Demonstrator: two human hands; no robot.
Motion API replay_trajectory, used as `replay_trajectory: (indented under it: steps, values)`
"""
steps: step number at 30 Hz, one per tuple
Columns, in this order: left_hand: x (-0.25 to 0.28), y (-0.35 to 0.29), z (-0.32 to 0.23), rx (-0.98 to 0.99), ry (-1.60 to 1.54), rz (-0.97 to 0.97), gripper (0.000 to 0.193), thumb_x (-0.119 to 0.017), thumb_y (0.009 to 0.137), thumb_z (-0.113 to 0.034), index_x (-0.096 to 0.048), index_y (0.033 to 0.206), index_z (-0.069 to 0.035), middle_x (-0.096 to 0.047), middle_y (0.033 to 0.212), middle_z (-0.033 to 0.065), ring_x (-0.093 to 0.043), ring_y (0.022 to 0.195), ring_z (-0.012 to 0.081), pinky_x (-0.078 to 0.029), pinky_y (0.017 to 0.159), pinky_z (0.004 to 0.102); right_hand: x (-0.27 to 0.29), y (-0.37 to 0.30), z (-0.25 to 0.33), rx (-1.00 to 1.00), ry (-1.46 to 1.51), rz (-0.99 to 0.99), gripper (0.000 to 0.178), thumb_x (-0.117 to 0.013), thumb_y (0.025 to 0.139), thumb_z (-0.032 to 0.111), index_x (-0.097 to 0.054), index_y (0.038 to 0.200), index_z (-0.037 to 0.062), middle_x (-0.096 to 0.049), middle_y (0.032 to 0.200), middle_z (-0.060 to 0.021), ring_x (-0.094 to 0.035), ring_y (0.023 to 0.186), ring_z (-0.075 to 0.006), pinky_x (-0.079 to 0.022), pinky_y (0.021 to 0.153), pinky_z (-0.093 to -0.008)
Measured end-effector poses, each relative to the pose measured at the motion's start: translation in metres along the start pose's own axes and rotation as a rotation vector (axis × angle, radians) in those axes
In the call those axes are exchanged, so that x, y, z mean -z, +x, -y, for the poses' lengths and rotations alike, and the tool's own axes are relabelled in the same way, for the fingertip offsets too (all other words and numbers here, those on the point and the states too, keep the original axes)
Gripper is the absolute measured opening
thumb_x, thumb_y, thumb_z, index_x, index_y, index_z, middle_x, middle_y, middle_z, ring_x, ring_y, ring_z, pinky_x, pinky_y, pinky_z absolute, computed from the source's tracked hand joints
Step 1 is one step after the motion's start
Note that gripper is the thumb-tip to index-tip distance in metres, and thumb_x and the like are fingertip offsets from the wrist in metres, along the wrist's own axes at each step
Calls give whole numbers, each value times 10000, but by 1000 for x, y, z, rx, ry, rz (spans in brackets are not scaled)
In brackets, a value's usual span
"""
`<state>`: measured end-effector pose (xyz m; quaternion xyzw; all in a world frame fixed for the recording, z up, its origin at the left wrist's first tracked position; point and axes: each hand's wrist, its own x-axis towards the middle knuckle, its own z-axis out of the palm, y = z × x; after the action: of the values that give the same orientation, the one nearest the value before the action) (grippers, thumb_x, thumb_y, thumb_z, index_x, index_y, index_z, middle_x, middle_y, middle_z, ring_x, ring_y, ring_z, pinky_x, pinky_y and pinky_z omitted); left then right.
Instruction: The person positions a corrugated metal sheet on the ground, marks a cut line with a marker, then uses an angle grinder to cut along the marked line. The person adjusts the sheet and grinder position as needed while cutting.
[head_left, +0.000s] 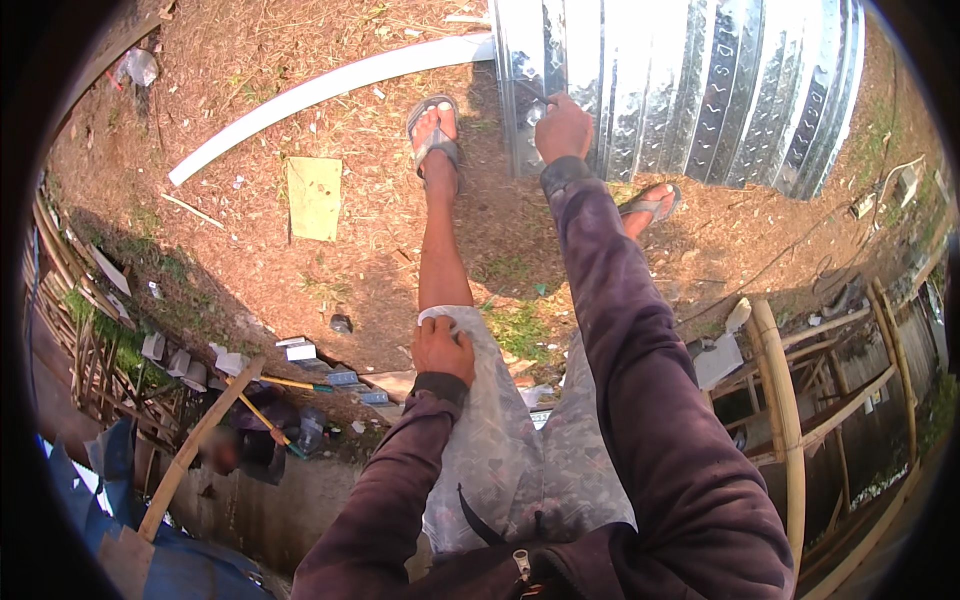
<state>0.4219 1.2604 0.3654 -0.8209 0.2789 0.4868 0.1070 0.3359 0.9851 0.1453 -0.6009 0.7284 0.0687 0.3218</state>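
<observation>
My right hand (563, 130) is closed around a thin dark tool (532, 91), whose end points up and left over the metal. It rests near the left edge of a shiny corrugated metal sheet (640, 110), which lies at the far right with ridges and stamped marks. What part of the tool sits inside my fist is hidden. My left hand (443, 350) lies on my left knee, over the patterned grey trouser leg (480, 430), its fingers loosely bent and apart. Beyond it, my sandalled left foot stands beside the sheet; my right foot shows at the sheet's near edge.
A curved white strip (330, 92) runs left from the sheet. A flat yellowish board (314, 198) lies on dry ground. Bamboo rails (785, 420) stand behind at right. At lower left, another person (255, 445) is near a yellow-handled pole (260, 413) and several grey blocks (172, 360).
</observation>
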Motion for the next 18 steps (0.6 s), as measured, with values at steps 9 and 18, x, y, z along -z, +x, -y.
replay_trajectory:
  steps: [9, 18]
  values:
    - [-4, -1, 1, 12, -3, 2, 230, -658, 770, -181, -627, 970, -72, -578, 1022, 127, -538, 1004, 345, -429, 844, 480, 27, -1, -10, 105, -118, 7, 241, -554, 894, 140, -691, 1075, 59, -694, 876, -180, -668, 853, -330, -502, 760, -422]
    - [-3, -1, -5, 30, 33, 17, 225, -660, 771, -180, -625, 967, -76, -579, 1032, 128, -542, 1011, 337, -438, 855, 473, 24, -12, -14, 299, -157, -146, 195, -568, 886, 160, -681, 1013, 65, -701, 874, -112, -660, 810, -300, -442, 851, -418]
